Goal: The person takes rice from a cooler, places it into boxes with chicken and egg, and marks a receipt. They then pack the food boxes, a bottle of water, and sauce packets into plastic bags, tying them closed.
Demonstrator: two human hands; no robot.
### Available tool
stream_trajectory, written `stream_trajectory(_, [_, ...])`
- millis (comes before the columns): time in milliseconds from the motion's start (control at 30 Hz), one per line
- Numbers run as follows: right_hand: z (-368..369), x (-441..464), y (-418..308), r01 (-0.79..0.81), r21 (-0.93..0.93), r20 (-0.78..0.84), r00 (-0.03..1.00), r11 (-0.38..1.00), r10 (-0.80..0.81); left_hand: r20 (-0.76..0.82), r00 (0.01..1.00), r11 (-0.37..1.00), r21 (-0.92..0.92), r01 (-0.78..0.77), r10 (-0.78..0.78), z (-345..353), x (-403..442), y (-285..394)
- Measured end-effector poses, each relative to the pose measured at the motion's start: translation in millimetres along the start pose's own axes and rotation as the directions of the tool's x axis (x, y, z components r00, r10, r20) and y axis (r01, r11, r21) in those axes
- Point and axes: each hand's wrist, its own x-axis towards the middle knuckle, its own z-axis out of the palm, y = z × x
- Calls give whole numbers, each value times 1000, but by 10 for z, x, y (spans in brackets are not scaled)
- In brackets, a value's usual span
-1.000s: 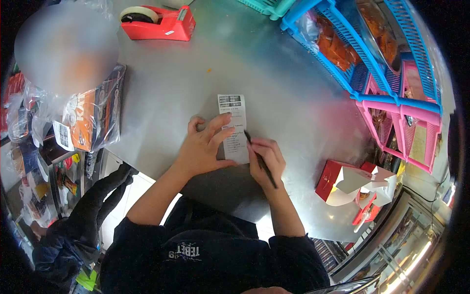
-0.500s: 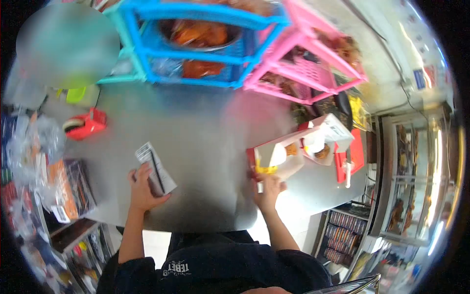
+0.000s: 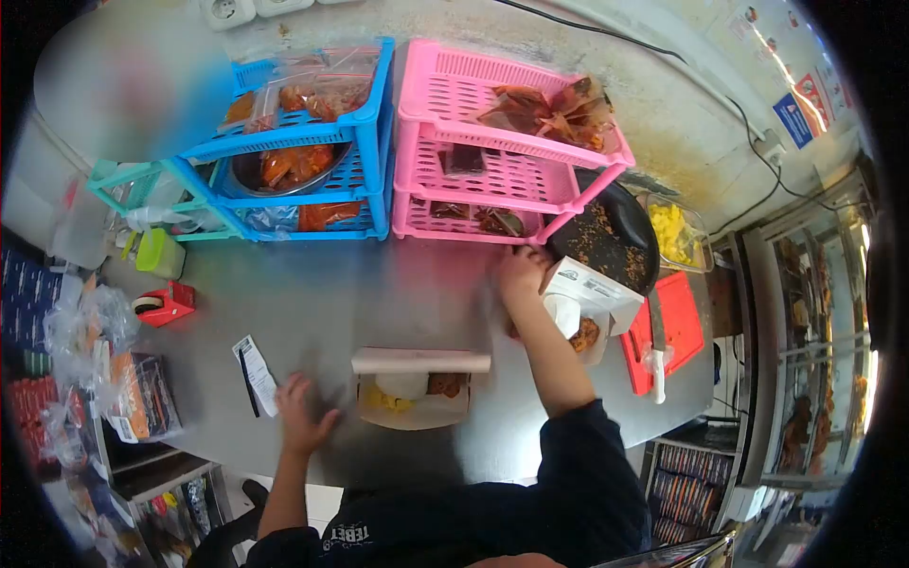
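On the metal table, my left hand (image 3: 305,417) rests with its fingers spread, holding nothing. Just left of it lie a white printed paper slip (image 3: 262,383) and a black pen (image 3: 248,382). Directly ahead of my body stands an opened food box (image 3: 413,417), with rice, something yellow and a brown fried piece inside. Farther right, my right hand (image 3: 524,276) curls its fingers at the back left corner of a second food box (image 3: 615,308). My forearm covers part of that box, and the thumb is hidden. White rice and a browned piece show in it.
Blue (image 3: 374,142) and pink shelf racks (image 3: 417,142) line the back. A black pan (image 3: 615,237) sits behind the second box. At right, a knife (image 3: 658,341) lies on a red cutting board (image 3: 682,327). A red tape dispenser (image 3: 170,303) stands left.
The first food box now sits in the middle, turned to face me. My right hand has left it and reached to the second box. My left hand has let go of the paper slip.
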Motion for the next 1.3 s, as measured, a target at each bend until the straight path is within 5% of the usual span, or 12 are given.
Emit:
stream_trajectory(67, [230,257,-15,-109,-85,228,965,990,126,6,1000,1000,-15,-5,5,107,-26,160])
stream_trajectory(233, [519,338,144,31,-183,-43,998,983,-39,18,999,985,-170,34,-32,238,-119,384])
stream_trajectory(500, [-224,-228,345,451,398,-446,856,799,-261,-117,983,861,-505,61,-139,292,571,827])
stream_trajectory(567, [-821,-619,420,503,722,-503,853,475,-138,-148,974,778,-627,43,-173,282,866,918])
stream_trajectory(633, [-1073,-1211,469,471,874,-475,880,122,9,171,959,589,-760,274,-225,236,1109,984])
stream_trajectory(700, [-1004,-1615,282,689,703,-699,715,-175,3,167,963,674,-688,268,-212,304,1167,915])
stream_trajectory(800, [-1174,-1972,-34,673,657,-528,732,339,-430,147,971,751,-616,239,-189,310,1281,940])
stream_trajectory(900, [-1034,-1906,226,548,791,-522,836,273,-167,137,969,746,-620,245,-205,336,1169,770])
stream_trajectory(1000, [-800,-1673,755,259,754,-427,892,604,151,161,924,679,-637,365,-345,286,1022,731])
stream_trajectory(1100, [-1251,-1372,998,401,310,-717,694,862,-65,165,926,686,-630,363,-338,226,939,734])
stream_trajectory(1233, [-1988,-400,979,697,454,-845,534,555,21,167,917,615,-697,370,-362,320,873,639])
stream_trajectory(1300, [-2583,291,767,709,359,-863,499,607,-73,168,926,650,-670,359,-338,223,856,751])
